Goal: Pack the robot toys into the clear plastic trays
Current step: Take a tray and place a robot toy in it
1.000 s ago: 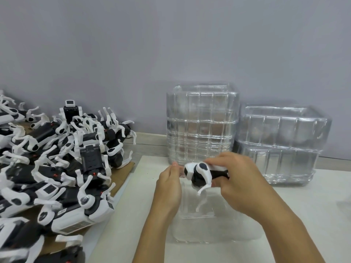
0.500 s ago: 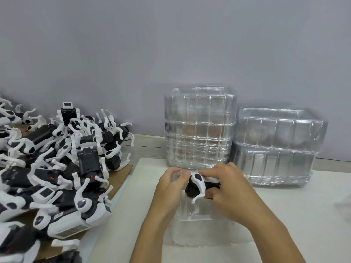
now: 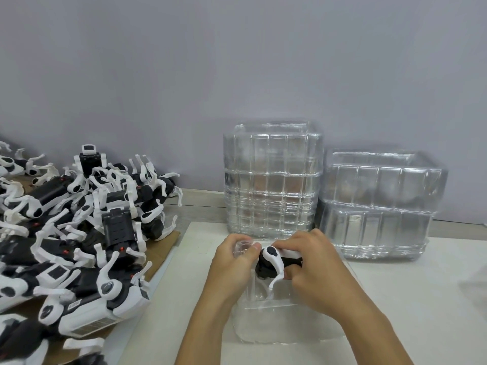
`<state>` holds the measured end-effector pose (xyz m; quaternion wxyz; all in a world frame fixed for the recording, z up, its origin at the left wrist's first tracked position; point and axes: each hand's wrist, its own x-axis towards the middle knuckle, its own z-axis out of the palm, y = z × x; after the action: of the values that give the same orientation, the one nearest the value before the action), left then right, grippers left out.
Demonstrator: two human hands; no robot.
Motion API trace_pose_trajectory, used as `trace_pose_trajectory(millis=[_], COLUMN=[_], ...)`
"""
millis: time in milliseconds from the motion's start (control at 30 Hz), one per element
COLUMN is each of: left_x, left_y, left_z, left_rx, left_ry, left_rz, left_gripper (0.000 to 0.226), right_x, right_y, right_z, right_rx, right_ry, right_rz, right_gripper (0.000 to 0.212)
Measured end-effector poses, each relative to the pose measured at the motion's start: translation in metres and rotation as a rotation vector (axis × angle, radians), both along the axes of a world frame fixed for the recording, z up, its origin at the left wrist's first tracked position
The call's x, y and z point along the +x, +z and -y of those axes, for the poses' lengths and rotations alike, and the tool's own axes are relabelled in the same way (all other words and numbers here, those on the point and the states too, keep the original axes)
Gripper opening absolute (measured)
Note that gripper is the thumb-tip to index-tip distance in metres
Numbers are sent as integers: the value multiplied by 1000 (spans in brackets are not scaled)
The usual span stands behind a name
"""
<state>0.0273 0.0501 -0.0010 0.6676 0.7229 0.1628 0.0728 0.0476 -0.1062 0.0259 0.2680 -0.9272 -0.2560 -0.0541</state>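
the right hand is wrapped around a small black and white robot toy, with its fingers curled over the toy's body. the toy is in the air, right above the far end of a clear plastic tray that lies on the white table close to the person. the toy lies sideways, its long way going left to right, and one white leg hangs down into the tray. the left hand pinches the far left corner of the tray, so it looks like it holds the tray so it will not slide. the tray sits just under the toy, so i think the next move is almost straight down, and the toy has to line up with the shape of the tray to drop in. the right hand is the one to do it, as it has the toy. i cannot tell if the hanging leg touches the tray bottom. to the left, a big pile of more robot toys waits on brown cardboard. behind the hands stand a tall stack of clear trays and a shorter stack on its right, both near the grey wall. most of the packing looks like it is yet to be done.
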Motion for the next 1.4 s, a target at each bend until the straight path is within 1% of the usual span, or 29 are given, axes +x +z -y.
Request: trace_pose_trajectory(millis=[167,300,367,500,600,667,800,967,1033,1100,1167,1300,1367,1400], left_x=[-1,-1,-1,-2,-3,-2,-1,-2,-3,-3,-4,-5,-4,-4], left_y=[2,2,2,5,7,8,10,13,14,15,16,17,17,16], left_z=[2,6,6,2,0,2,7,8,8,9,9,10,10,10], left_rx=[-104,-61,-48,-67,-130,-100,-35,-50,-61,-71,-74,-76,-78,-76], left_ry=[34,95,103,58,44,70,127,132,134,137,134,135,141,143], left_rz=[-5,14,9,-35,-69,-69,-70,-71,-72,-72,-75,-74,-75,-76], left_gripper=[11,13,15,18,25,31,36,35,34,34,35,35,35,35], right_x=[1,1,1,2,2,1,0,0,0,0,-1,-5,-4,-5], right_y=[-2,-4,-5,-6,-7,-6,-4,-1,1,3,6,14,16,15], right_z=[0,-1,-2,-2,-1,-1,-3,-1,0,2,1,4,4,3], right_rx=[28,10,28,95,112,87,26,-20,19,101,147,171,163,162], right_ry=[-1,0,-11,-54,-66,-74,-68,-31,-22,-30,7,149,156,134], right_rz=[2,4,-8,-67,-93,-95,-70,-87,-103,-128,-152,-251,-267,-257], right_gripper=[28,22,24,37,39,40,38,31,29,31,36,53,55,52])
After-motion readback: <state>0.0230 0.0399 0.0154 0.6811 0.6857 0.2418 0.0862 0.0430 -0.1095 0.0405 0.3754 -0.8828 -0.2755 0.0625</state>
